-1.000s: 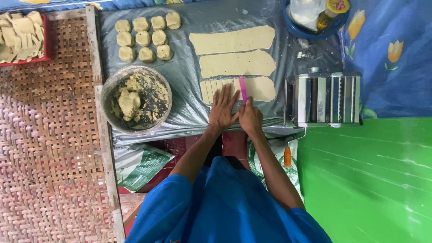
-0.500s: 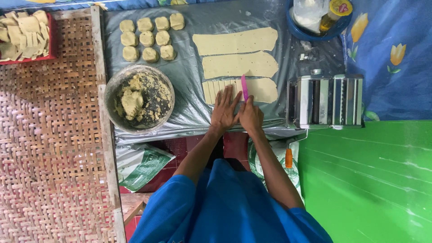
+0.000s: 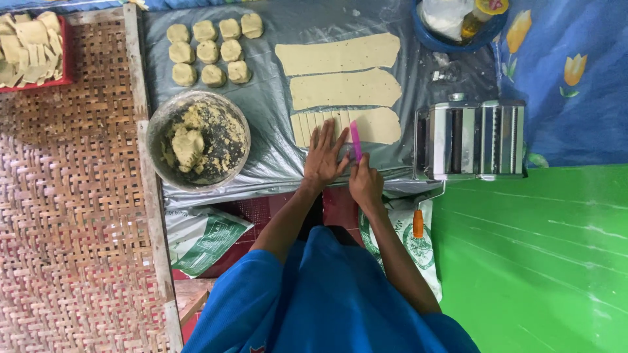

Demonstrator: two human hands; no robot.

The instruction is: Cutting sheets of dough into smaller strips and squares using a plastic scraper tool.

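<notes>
My left hand (image 3: 324, 157) lies flat, fingers spread, on the near end of the closest rolled dough sheet (image 3: 376, 125), which is cut into several narrow strips at its left part. My right hand (image 3: 365, 182) grips a pink cutter (image 3: 356, 140) whose blade rests on that sheet, just right of the left hand's fingers. Two more uncut dough sheets (image 3: 343, 88) lie beyond it on the grey plastic sheet (image 3: 268, 98).
A metal bowl (image 3: 198, 138) of crumbly dough stands to the left, with several dough balls (image 3: 208, 51) behind it. A metal pasta roller (image 3: 472, 139) sits at the right. A red tray of cut pieces (image 3: 29, 49) rests on the woven mat (image 3: 65, 216). A blue bowl (image 3: 458, 23) stands at the back.
The hands and the pink cutter stay on the nearest dough sheet with barely any shift; the view has moved slightly.
</notes>
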